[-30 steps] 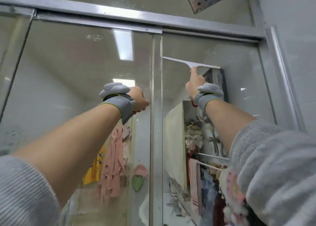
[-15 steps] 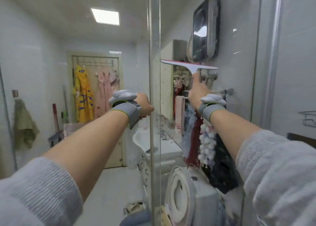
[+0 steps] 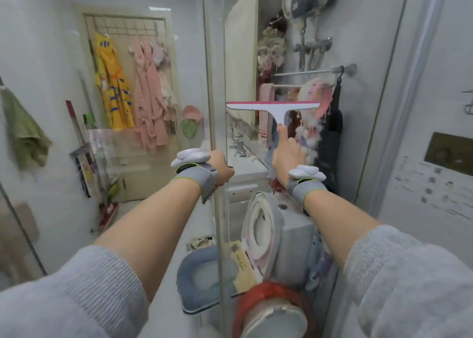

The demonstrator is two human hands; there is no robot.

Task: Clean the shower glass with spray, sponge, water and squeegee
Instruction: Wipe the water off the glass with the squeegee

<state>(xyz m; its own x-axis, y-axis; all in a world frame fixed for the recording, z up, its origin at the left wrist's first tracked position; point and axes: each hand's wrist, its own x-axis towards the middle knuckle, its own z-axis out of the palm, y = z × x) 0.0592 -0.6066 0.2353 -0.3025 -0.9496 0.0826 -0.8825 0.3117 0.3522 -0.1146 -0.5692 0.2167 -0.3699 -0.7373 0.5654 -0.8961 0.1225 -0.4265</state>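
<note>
Right hand [image 3: 288,155] gripping squeegee [image 3: 275,107] on shower glass [image 3: 358,56], left hand [image 3: 221,170] clasping glass edge [image 3: 217,81]

No legible text, brand, number or sign is found. Dark printed lines on the white panel [image 3: 432,181] at right are blurred beyond reading. Handwritten marks on the yellowish sponge [image 3: 244,268] cannot be deciphered.

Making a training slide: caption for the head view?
Right hand draws squeegee across shower glass; left hand grips the panel edge.
</note>
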